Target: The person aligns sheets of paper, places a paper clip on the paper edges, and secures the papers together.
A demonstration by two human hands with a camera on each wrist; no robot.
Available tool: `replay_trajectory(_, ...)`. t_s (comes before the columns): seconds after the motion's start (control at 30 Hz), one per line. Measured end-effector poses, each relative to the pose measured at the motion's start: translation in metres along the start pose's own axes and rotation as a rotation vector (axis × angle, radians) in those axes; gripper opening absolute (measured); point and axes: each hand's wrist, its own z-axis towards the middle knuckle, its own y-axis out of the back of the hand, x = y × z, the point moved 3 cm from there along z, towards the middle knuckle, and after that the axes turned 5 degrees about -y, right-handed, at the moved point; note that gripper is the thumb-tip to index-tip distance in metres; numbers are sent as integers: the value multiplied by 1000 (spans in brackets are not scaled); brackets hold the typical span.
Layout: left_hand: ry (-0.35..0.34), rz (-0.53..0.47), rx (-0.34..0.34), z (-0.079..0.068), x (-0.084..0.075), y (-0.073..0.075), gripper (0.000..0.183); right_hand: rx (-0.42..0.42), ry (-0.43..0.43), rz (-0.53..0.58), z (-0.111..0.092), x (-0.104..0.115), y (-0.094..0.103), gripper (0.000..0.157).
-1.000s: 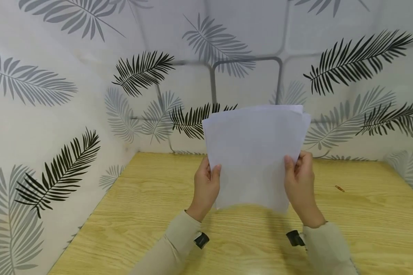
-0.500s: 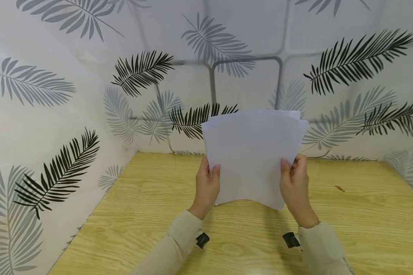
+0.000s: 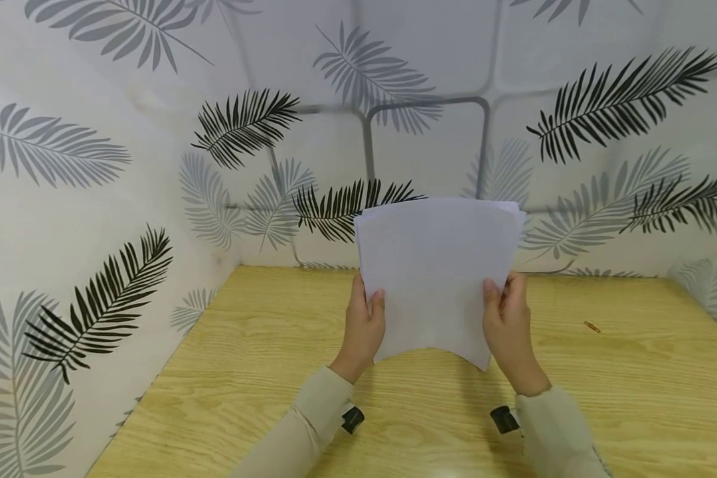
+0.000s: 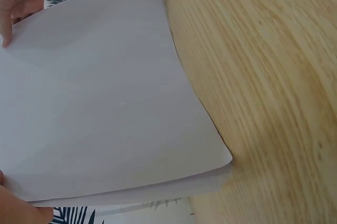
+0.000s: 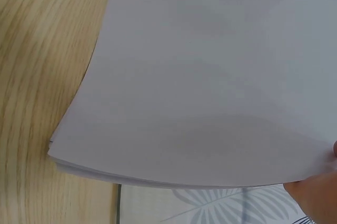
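Both hands hold a stack of white paper sheets (image 3: 433, 272) upright above the table in the head view. My left hand (image 3: 364, 325) grips the stack's left edge, thumb on the front face and fingers behind. At the right edge my right hand (image 3: 508, 332) pinches it the same way. The sheets bow, so the lower edge arches in the middle. Several layers show along the stack's side in the left wrist view, where the paper (image 4: 105, 92) fills most of the picture. In the right wrist view the paper's (image 5: 184, 87) corner layers sit slightly uneven.
The wood-grain table (image 3: 245, 352) spreads beneath the hands. A small orange-brown paper clip (image 3: 592, 326) lies on it to the right. Behind stands a white curtain (image 3: 424, 153) with a grey and black leaf print, which also runs along the left side.
The stack has come down a little. My right hand has moved slightly left, toward the left hand, and the top edges of the sheets look more even than before.
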Motion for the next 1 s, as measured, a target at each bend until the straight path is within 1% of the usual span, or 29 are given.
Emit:
replay_trajectory(0.1,50,-12,12,-2,0,0,37,27,-54,-23,0,-3,-2,31)
replay_trajectory(0.2,98,-7,30,-3,-17,2,35,57,-98,-46,-1,-6,-3,34)
replay_trajectory(0.27,124,-6,38,-3,-18,1,34,74,-112,-64,-2,-8,-3,36)
replay_trajectory(0.33,141,-8,41,-2,-16,0,33,83,-115,-78,-3,-10,-4,36)
replay_trajectory(0.43,154,-18,40,-2,4,-3,34,93,-123,-89,-4,-12,-5,37)
replay_trajectory(0.53,159,-22,37,-2,9,-3,34,81,-144,-86,-4,-12,-3,39)
replay_trajectory(0.63,153,-14,28,-2,8,-1,32,67,-164,-80,-3,-12,0,41)
replay_trajectory(0.73,131,-13,26,1,4,1,35,77,-163,-74,1,-7,3,43)
replay_trajectory(0.9,105,-4,29,10,-1,6,40,62,-127,-83,10,7,10,39)
replay_trajectory(1.0,74,-10,34,20,-7,11,36,41,-66,-56,16,18,14,34)
